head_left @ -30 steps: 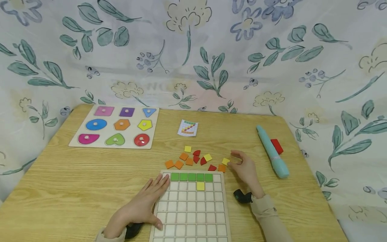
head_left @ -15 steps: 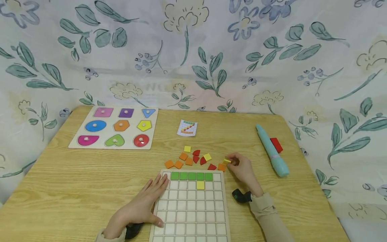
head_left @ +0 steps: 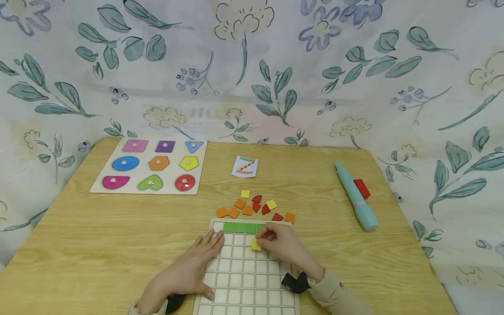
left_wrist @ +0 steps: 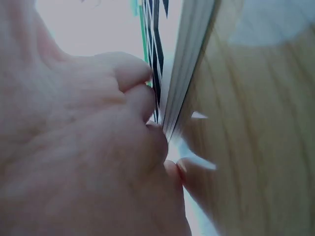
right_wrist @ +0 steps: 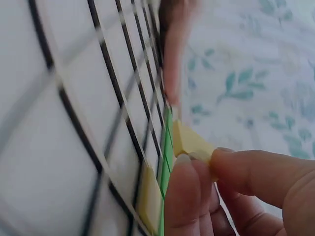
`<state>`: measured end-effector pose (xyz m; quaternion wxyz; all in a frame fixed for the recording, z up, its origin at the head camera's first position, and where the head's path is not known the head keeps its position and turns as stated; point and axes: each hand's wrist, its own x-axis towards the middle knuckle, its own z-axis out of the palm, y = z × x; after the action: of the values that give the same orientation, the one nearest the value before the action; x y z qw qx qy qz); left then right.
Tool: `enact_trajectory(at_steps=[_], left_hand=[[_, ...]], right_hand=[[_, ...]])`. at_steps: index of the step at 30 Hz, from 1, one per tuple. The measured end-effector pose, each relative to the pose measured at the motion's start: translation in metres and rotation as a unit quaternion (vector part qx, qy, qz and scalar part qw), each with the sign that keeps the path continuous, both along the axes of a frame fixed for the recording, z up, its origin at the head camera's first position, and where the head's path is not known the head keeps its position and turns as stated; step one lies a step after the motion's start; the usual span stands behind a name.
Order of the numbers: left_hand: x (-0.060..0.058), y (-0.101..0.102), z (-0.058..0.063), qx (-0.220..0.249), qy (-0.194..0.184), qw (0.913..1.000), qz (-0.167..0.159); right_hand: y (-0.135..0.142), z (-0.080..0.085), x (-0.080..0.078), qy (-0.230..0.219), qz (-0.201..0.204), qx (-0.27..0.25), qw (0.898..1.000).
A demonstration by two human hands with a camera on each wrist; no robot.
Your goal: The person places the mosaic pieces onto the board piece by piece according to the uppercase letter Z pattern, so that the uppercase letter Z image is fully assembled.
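Observation:
The white grid board (head_left: 236, 280) lies on the table before me, with green square tiles (head_left: 239, 227) along its far row. My left hand (head_left: 185, 267) rests with straight, spread fingers on the board's left edge. My right hand (head_left: 285, 245) pinches a yellow square tile (head_left: 256, 244) between thumb and fingers, over the second row. In the right wrist view the pinched yellow tile (right_wrist: 189, 140) tilts above the grid, while another yellow tile (right_wrist: 150, 200) sits in a cell nearby. The right hand hides that second tile and the right-hand green tiles in the head view.
Loose orange squares (head_left: 240, 204), red quarter-circle pieces (head_left: 266, 209) and yellow squares (head_left: 271, 204) lie beyond the board. Behind them is a small pattern card (head_left: 245, 166). A knobbed shape puzzle (head_left: 147, 166) lies back left; a teal stick-shaped object (head_left: 355, 197) and red block (head_left: 362, 188) are at right.
The right hand took a yellow tile from beside the orange square on the right and carried it left and nearer, over the board. The left hand stays at the board's edge.

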<state>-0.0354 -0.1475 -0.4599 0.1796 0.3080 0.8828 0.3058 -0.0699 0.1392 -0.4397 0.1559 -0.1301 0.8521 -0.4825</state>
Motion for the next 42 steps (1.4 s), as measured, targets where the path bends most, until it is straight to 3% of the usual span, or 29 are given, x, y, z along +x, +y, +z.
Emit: enact_trajectory(at_steps=[5,13,16,19,23,26,36,42], left_hand=[[0.0,0.0,0.003,-0.017,0.003,0.9998,0.008],[0.001,-0.004,-0.001,-0.023,-0.002,0.9995,0.024],[-0.001,-0.006,-0.002,-0.024,0.003,0.9992,0.033],[-0.003,-0.009,-0.001,-0.017,0.006,0.9989,0.043],[-0.004,-0.011,0.0,0.003,-0.009,0.9992,0.039],[-0.004,-0.01,-0.001,0.009,-0.016,0.9992,0.036],[-0.002,-0.011,-0.004,0.015,0.013,0.9993,0.032],[-0.002,-0.01,0.0,0.041,-0.028,0.9983,0.03]], right_hand=[[-0.02,-0.004,0.006,0.038,0.032,0.044,0.998],[-0.031,0.001,-0.006,0.085,0.087,0.109,0.987],[-0.027,0.006,-0.022,0.069,0.065,0.088,0.992],[-0.016,0.005,-0.044,0.068,-0.003,0.063,0.996],[0.003,-0.003,-0.065,0.086,-0.067,0.096,0.989],[0.015,-0.008,-0.07,0.092,-0.067,0.128,0.985],[0.026,-0.01,-0.071,0.084,-0.069,0.118,0.987],[0.028,-0.007,-0.068,0.065,-0.062,0.11,0.99]])
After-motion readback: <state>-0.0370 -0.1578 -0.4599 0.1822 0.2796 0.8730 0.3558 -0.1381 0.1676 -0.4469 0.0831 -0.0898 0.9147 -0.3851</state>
